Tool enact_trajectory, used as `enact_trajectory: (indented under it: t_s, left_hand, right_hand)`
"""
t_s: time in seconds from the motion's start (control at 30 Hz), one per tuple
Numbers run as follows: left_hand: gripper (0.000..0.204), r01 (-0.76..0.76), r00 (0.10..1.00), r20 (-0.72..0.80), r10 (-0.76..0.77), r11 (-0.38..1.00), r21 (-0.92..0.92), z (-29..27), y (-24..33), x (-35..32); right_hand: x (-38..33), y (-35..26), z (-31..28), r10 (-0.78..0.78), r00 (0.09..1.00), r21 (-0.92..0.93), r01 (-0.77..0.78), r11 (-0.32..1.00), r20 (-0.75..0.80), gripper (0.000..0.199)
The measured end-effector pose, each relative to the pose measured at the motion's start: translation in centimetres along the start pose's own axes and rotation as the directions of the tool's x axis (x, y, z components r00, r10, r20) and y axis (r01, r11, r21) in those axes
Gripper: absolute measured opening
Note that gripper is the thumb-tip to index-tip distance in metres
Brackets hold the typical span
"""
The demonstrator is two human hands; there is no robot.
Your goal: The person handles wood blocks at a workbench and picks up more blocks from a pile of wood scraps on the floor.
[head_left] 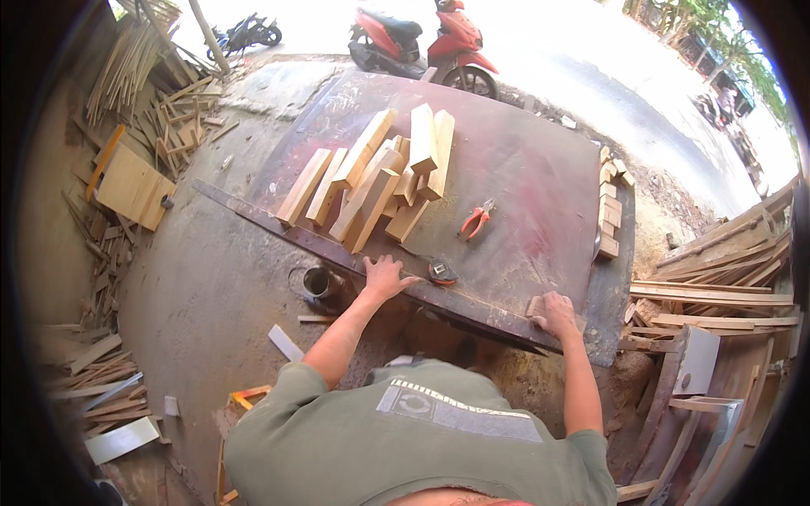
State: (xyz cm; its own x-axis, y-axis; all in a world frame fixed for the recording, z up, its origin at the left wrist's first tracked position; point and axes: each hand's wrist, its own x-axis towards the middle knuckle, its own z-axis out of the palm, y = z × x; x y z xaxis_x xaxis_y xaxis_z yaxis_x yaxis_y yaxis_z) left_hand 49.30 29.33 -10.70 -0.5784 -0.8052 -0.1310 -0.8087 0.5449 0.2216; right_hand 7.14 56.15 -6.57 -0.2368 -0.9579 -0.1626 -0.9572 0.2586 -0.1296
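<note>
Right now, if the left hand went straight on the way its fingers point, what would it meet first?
Likely the near ends of the piled wooden blocks, passing left of the tape measure; its exact height is unclear.

On the tabletop (531,181) before us, wooden bars (371,198) lie piled at left, pliers (476,222) to their right and a tape measure (441,271) nearer us, by the front edge (474,305). Along that edge, our left hand (386,277) rests left of the tape measure, our right hand (555,314) on a small block (535,309). Beyond the tabletop stands a motor scooter (403,32).
</note>
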Motion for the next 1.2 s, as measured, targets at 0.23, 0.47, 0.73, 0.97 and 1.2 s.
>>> enact_trajectory:
  t_s: [0.23, 0.47, 0.73, 0.97, 1.2]
  left_hand:
    - [0.053, -0.084, 0.962, -0.269, -0.035, 0.905, -0.418, -9.3, 2.7, 6.6]
    - [0.081, 0.023, 0.769, -0.623, -0.140, 0.981, -0.191, -11.6, 4.9, 10.9]
    - [0.068, 0.304, 0.776, -0.564, -0.282, 0.951, -0.057, -6.1, -4.4, 8.1]
    - [0.044, -0.131, 0.829, -0.435, -0.352, 0.635, -0.762, -15.8, 1.7, 3.9]
    - [0.041, 0.050, 0.986, 0.108, -0.130, -0.386, -0.921, -15.7, 9.1, 3.2]
  right_hand:
    - [-12.3, -1.6, -5.5, 0.428, 0.635, 0.529, -0.035, 0.848, -0.643, 0.061]
    - [-25.9, -6.1, -2.9, 0.693, 0.648, 0.536, -0.480, 0.695, -0.318, 0.049]
    - [-52.8, -9.0, 22.5, 0.946, 0.282, 0.377, -0.903, 0.204, 0.162, 0.052]
    - [-39.6, -9.7, 19.5, 0.862, 0.466, 0.435, -0.830, 0.348, 0.200, 0.046]
    - [-11.6, -14.8, -4.3, 0.309, 0.854, 0.605, 0.009, 0.796, -0.419, 0.049]
